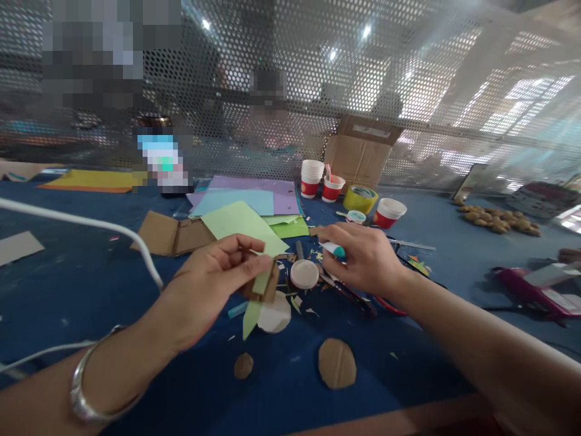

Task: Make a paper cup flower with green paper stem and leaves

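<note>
Pinched between the thumb and fingers of my left hand (227, 266) is a light green paper strip (261, 281) with a pointed lower end. Close behind it shows a small brown cardboard piece (272, 284); whether I hold that too is unclear. My right hand (363, 254) is curled around a white marker (334, 249) with a teal end, over the table's middle. Between my hands lie a round white lid (304, 274) and several paper scraps. Below the strip sits a white paper disc (275, 313). Two cardboard rounds, one small (244, 366) and one larger (337, 363), lie nearer me.
Coloured paper sheets (285, 194) and folded cardboard (157, 233) lie beyond my left hand. Paper cups (312, 178), yellow tape (361, 198) and a cardboard box (358, 151) stand at the back. Scissors (349, 293) lie under my right hand. A white cable (91, 218) crosses the left.
</note>
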The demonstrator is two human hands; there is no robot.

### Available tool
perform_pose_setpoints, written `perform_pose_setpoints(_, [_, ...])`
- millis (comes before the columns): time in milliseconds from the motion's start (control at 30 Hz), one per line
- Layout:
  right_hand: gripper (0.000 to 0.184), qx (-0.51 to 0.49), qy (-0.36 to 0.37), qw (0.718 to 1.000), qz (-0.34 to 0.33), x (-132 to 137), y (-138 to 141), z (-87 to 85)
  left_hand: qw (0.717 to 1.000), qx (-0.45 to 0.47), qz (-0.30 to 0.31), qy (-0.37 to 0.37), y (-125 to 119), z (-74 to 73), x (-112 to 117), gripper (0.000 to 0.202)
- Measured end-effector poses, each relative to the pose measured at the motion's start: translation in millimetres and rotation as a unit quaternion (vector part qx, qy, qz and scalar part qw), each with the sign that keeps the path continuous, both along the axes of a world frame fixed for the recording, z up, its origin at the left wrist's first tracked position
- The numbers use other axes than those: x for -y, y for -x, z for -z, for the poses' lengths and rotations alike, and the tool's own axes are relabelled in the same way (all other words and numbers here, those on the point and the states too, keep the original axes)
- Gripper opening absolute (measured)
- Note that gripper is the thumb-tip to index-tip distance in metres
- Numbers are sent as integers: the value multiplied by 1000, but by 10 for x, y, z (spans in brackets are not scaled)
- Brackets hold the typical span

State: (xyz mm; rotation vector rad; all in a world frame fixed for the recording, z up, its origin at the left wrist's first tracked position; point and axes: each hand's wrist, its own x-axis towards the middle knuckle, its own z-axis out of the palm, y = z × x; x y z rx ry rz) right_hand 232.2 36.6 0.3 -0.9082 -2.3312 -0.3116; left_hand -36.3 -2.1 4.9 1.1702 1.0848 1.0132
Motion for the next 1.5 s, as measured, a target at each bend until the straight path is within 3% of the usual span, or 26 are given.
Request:
perform_pose_setpoints(100, [12,-53,31,998,-16,153,-209,71,983,-104,151,10,-73,20,178,39])
perform_pose_setpoints(300, [23,-43,93,992,-69,366,-367,162,902,-318,287,-49,-221,30,358,26])
perform_pose_setpoints(467, [34,-7,138,984,-115,381,-326,199,846,-421,274,-180,-159,46,374,22])
perform_pose_setpoints(600, [38,-6,153,982,-113,348,-306,236,805,-450,277,-270,-122,80,412,17])
perform_pose_setpoints(867, [37,-23,182,978,-101,344,-350,202,742,-497,358,-274,-200,37,483,12])
perform_pose_setpoints(1033, [41,-27,200,972,-116,381,-376,140,741,-492,319,-328,-187,60,520,30])
perform_pose_setpoints(1200, [41,-30,198,971,-128,404,-363,108,777,-392,287,-400,-219,117,553,29])
perform_pose_setpoints(1400, [42,-25,205,973,-106,424,-383,105,715,-410,304,-478,-336,276,544,26])
perform_pose_setpoints(1500, [43,-30,198,973,-117,428,-390,101,702,-415,309,-490,-354,324,537,21])
